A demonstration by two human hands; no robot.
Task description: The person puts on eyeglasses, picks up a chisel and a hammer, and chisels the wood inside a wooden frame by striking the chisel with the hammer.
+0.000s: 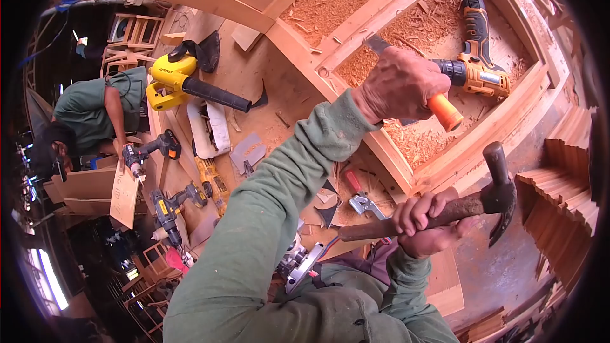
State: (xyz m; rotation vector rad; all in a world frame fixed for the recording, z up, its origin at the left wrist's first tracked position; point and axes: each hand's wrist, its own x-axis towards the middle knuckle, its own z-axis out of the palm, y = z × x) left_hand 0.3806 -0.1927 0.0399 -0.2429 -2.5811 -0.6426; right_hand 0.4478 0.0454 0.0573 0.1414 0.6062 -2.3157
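Note:
My left hand [403,82] is closed round a chisel. Its orange handle end [446,113] sticks out on the right, and its metal blade [377,44] lies at the edge of a wooden frame [381,9]. Lower down, my right hand [429,221] grips the wooden handle of a hammer [457,209], whose dark metal head is up to the right, apart from the chisel. Inside the frame, just beyond my left hand, lies an orange and black cordless drill [483,76] among wood shavings [416,143].
A yellow blower [175,82], a white and yellow tool [213,181], a drill [168,213] and a red-handled clamp [359,194] lie on the bench [279,89]. At left a person [95,111] bends over a board with another drill. Stacked wood pieces [562,184] stand right.

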